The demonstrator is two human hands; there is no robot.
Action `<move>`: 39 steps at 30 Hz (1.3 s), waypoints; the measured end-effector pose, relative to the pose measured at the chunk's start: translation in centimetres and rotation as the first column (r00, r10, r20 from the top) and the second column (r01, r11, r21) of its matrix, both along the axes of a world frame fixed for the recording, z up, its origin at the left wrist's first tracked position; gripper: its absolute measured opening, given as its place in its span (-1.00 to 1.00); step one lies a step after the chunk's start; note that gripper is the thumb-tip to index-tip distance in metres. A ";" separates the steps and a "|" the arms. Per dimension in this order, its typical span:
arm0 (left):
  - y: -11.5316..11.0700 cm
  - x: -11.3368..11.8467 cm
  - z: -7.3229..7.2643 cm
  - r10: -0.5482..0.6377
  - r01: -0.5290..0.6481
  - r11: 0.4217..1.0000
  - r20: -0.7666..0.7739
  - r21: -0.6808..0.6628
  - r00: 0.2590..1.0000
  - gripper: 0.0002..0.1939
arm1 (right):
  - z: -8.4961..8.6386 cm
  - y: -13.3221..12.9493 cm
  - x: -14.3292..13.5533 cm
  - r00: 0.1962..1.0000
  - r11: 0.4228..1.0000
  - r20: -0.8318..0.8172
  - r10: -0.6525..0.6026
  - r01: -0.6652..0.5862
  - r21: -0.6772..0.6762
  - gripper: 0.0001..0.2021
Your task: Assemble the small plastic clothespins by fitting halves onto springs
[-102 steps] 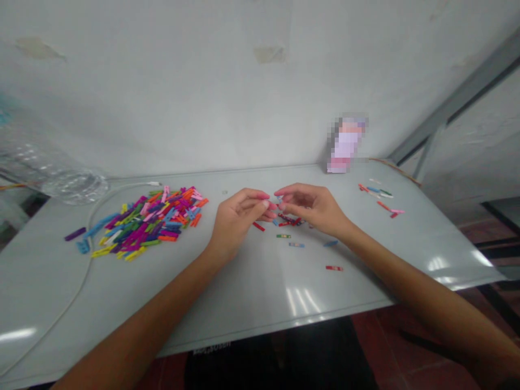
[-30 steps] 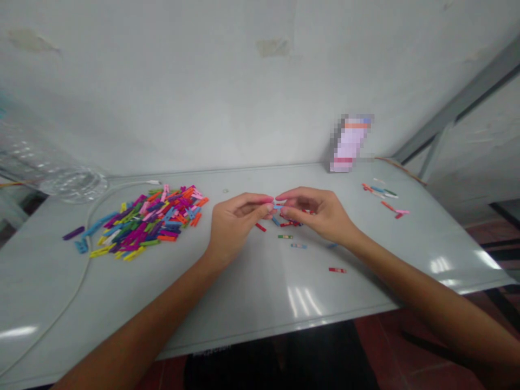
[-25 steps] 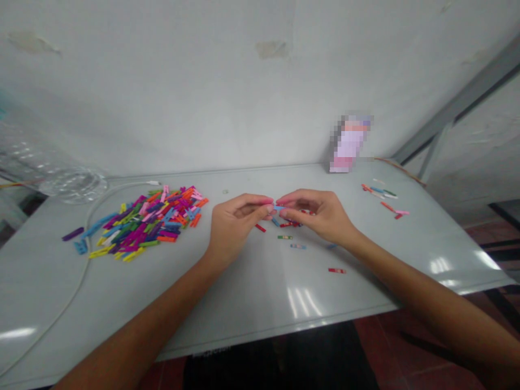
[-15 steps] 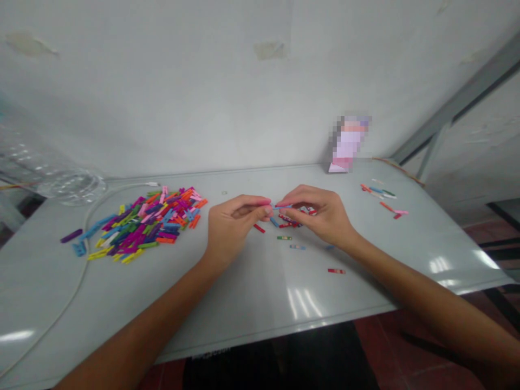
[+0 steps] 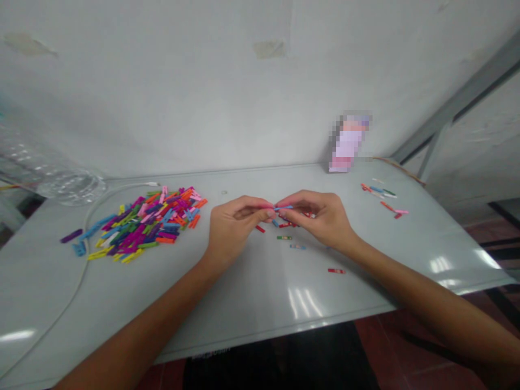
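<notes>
Between my two hands, over the middle of the table, is a small blue clip piece (image 5: 283, 208). My left hand (image 5: 238, 222) pinches its left end between thumb and fingertips. The right end is pinched by my right hand (image 5: 319, 214). Beneath and behind my right fingers lie several red pieces (image 5: 289, 225), partly hidden. Nearer me on the table are a green piece (image 5: 284, 238), a light blue piece (image 5: 298, 247) and a red piece (image 5: 337, 271). A large heap of coloured clips (image 5: 142, 225) lies to the left of my left hand.
A phone-like object (image 5: 347, 143), pixelated, leans on the wall at the back. A few loose clips (image 5: 377, 190) lie at the right. At the left, a white cable (image 5: 77, 290) curves past the heap, and a clear plastic bottle (image 5: 69, 181) lies at the table's back corner.
My hands have shifted very slightly and their fingertips have come closer together around the blue piece. The surrounding items look unmoved.
</notes>
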State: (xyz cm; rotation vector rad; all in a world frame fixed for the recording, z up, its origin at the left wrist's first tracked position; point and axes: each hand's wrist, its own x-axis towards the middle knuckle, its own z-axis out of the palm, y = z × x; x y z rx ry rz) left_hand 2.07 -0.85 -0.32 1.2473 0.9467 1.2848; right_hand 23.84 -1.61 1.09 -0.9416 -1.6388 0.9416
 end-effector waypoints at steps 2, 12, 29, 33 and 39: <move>0.0 0.0 -0.1 -0.006 0.006 1.000 0.005 0.016 1.000 -0.84 | -0.1 0.0 0.0 1.000 1.000 -0.014 0.005 -0.005 -0.007 -0.78; 0.0 -0.2 -0.6 0.004 -0.004 1.000 -0.006 0.020 1.000 -0.80 | -0.4 -0.4 -0.2 0.998 0.998 -0.069 0.012 -0.016 -0.053 -0.81; 0.1 -0.6 0.7 -0.057 0.068 0.970 -0.052 0.232 0.997 -0.94 | -0.8 -0.9 -0.8 0.990 0.997 -0.142 -0.016 0.005 -0.078 -0.79; 0.2 -0.8 1.0 -0.086 0.099 0.969 -0.067 0.225 0.994 -0.94 | -0.7 -1.0 -1.0 0.990 0.999 -0.137 -0.013 0.006 -0.051 -0.81; 0.3 -1.1 1.2 -0.105 0.124 0.970 -0.100 0.211 0.989 -0.87 | -0.4 -1.2 -1.1 0.988 0.998 -0.154 0.005 -0.015 -0.066 -0.81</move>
